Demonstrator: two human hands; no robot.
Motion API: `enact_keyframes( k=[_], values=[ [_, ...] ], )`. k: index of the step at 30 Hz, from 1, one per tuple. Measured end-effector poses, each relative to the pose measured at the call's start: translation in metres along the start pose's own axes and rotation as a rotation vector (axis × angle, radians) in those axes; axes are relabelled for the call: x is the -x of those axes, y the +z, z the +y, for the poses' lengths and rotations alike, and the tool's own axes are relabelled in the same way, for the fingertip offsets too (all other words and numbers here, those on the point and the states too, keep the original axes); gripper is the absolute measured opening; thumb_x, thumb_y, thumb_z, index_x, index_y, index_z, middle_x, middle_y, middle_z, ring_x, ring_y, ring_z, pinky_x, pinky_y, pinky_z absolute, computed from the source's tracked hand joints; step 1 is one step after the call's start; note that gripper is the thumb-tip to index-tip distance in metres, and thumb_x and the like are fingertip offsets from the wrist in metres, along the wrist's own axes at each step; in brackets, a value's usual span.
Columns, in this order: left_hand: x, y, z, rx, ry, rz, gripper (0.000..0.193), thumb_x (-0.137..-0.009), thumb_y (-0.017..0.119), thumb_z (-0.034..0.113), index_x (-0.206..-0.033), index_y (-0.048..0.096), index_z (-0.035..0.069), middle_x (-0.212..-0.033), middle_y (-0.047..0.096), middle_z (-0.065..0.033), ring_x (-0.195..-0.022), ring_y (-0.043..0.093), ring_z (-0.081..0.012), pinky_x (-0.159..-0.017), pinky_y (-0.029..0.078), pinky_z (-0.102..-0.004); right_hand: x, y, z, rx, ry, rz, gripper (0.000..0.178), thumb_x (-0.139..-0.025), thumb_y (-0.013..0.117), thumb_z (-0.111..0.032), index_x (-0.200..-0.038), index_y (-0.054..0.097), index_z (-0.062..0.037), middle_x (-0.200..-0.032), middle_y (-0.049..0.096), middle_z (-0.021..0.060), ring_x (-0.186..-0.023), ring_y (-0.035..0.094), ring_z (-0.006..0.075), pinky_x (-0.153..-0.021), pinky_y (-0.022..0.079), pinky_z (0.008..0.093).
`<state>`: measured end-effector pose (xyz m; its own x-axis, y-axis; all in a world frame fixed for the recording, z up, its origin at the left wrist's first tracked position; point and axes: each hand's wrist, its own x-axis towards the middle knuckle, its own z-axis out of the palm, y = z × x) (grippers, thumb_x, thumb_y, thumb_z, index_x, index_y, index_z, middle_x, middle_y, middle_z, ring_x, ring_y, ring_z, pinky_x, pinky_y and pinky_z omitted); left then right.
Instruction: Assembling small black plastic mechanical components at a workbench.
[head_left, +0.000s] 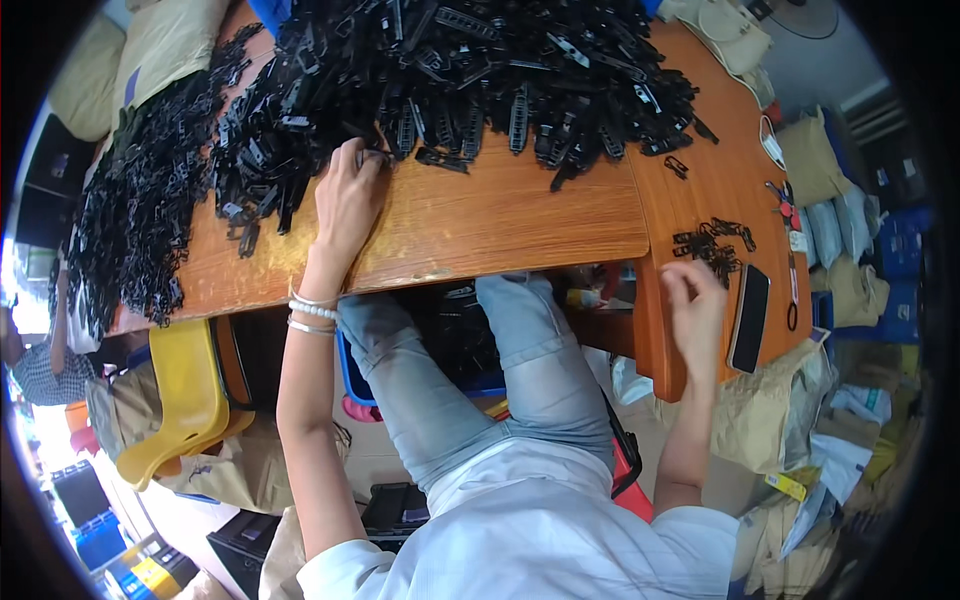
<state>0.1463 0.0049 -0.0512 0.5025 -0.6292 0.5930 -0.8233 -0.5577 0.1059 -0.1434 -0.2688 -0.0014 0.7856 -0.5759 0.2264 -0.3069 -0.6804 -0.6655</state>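
Observation:
A big heap of black plastic clip-like parts [470,70] covers the far side of the wooden table [500,215]. At its near edge my left hand [350,190] rests with fingers curled down around a small black plastic part, mostly hidden by the fingertips. My right hand [695,312] is over the table's right part, fingers bent in toward the thumb; whatever they may hold is too small to make out. Just beyond it lies a small pile of black clips [712,245]. A phone [748,318] with a dark screen lies to its right.
Another heap of black parts [150,200] spills over the left table edge. Scissors [792,290] and red-handled pliers [785,205] lie along the right edge. A yellow chair [185,390] stands left, a blue bin [355,370] under the table. Sacks [760,410] crowd the right floor.

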Motion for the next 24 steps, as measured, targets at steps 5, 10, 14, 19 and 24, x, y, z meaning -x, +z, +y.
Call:
enact_keyframes(
  k=[5,10,14,19,24],
  values=[
    [0.01,-0.007,0.01,0.099,-0.093,0.099,0.018,-0.07,0.06,-0.002,-0.088,0.059,-0.002,-0.107,0.055,-0.0127,-0.087,0.056,-0.0287,-0.07,0.048,-0.0348,-0.028,-0.017,0.032,0.497,-0.111,0.101,0.013,-0.073,0.062,0.002,-0.086,0.06,0.0019,-0.083,0.053,0.0134,-0.076,0.055,0.0294,-0.066,0.044,0.0344],
    [0.016,-0.019,0.032,0.358,-0.318,0.129,0.013,-0.076,0.061,0.001,-0.088,0.056,-0.003,-0.097,0.058,-0.0146,-0.075,0.058,-0.027,-0.067,0.048,-0.0313,-0.049,-0.011,0.042,0.564,-0.317,0.187,0.011,-0.073,0.062,0.001,-0.084,0.059,0.0034,-0.086,0.054,0.0129,-0.08,0.055,0.0289,-0.069,0.045,0.0365],
    [0.028,-0.026,0.06,0.82,-0.599,-0.004,0.019,-0.079,0.061,0.001,-0.096,0.054,0.0,-0.09,0.061,-0.0096,-0.074,0.058,-0.013,-0.061,0.046,-0.0234,-0.063,-0.007,0.027,0.447,-0.395,0.322,0.008,-0.075,0.061,-0.002,-0.082,0.061,0.0012,-0.086,0.057,0.0099,-0.076,0.055,0.0245,-0.067,0.043,0.0333],
    [0.028,-0.039,0.114,1.684,-0.789,-0.143,0.036,-0.081,0.058,0.002,-0.115,0.046,-0.002,-0.094,0.061,-0.011,-0.08,0.059,-0.015,-0.065,0.048,-0.024,-0.055,0.015,-0.033,-0.129,-0.189,0.025,0.007,-0.08,0.058,0.001,-0.085,0.06,0.0045,-0.076,0.058,0.0063,-0.07,0.055,0.0132,-0.065,0.043,0.0241],
    [0.033,-0.035,0.137,2.138,-0.758,-0.246,0.043,-0.082,0.056,0.0,-0.122,0.042,-0.005,-0.104,0.059,-0.0151,-0.094,0.057,-0.0195,-0.078,0.048,-0.0298,-0.023,0.038,-0.089,-0.383,-0.255,-0.205,0.005,-0.075,0.06,0.004,-0.08,0.061,0.0034,-0.068,0.055,0.0028,-0.061,0.047,0.0074,-0.054,0.036,0.0201]
  ],
)
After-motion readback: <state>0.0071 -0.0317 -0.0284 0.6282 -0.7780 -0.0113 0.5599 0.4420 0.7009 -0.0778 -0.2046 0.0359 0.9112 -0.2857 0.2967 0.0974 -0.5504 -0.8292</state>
